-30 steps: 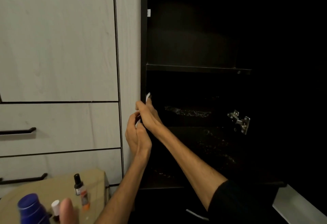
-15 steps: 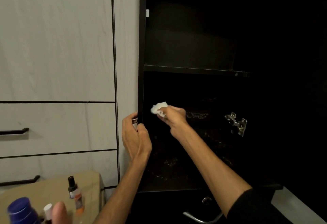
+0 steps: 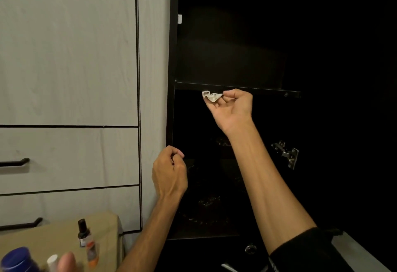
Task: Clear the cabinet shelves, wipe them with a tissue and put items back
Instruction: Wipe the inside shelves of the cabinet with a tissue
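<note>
- Pale wood-grain cabinet fronts (image 3: 68, 57) with black drawer handles (image 3: 15, 162) fill the left side; to the right stands an open black cabinet (image 3: 236, 35), dark inside.
- One shelf (image 3: 257, 90) crosses the black cabinet at mid height, and a metal hinge (image 3: 286, 155) shows on its right wall.
- At lower left a tan table (image 3: 53, 235) carries a small dark bottle (image 3: 82, 232), an orange-labelled bottle (image 3: 92, 252) beside it, a blue cap (image 3: 16, 260) and a white cap (image 3: 52, 262), both blurred.
- Right hand (image 3: 233, 108) pinches a crumpled white tissue (image 3: 211, 96) between thumb and fingers, just under the shelf's front edge.
- Left hand (image 3: 169, 173) hovers near the cabinet's left edge, fingers loosely curled and holding nothing.
- Compared with half a second ago, the right hand and tissue have risen from the lower compartment up to the shelf edge, palm now turned upward; the left hand has let go of the cabinet's side panel.
</note>
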